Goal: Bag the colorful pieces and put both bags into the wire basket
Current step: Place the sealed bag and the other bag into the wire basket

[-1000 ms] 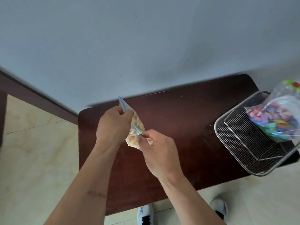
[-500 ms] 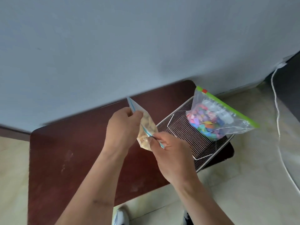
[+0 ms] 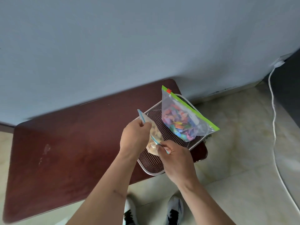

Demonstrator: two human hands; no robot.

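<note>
A small clear bag with a blue zip strip [image 3: 153, 140] holds pale tan pieces. My left hand [image 3: 134, 137] pinches its upper end and my right hand [image 3: 175, 155] pinches its lower end, so the bag hangs between them above the near part of the wire basket [image 3: 197, 142]. A larger clear bag with a green zip strip [image 3: 181, 119], full of colorful pieces, leans in the far side of the basket. The basket sits at the right end of the dark wooden table [image 3: 65, 143].
A blue-grey wall rises behind the table. Pale tiled floor lies to the right, where a white cable [image 3: 274, 127] runs down from a wall plug. My shoes [image 3: 174, 210] show below the table's front edge.
My view has swung right, so the basket now lies under my hands. Both hands with the small bag have moved over the basket's near part.
</note>
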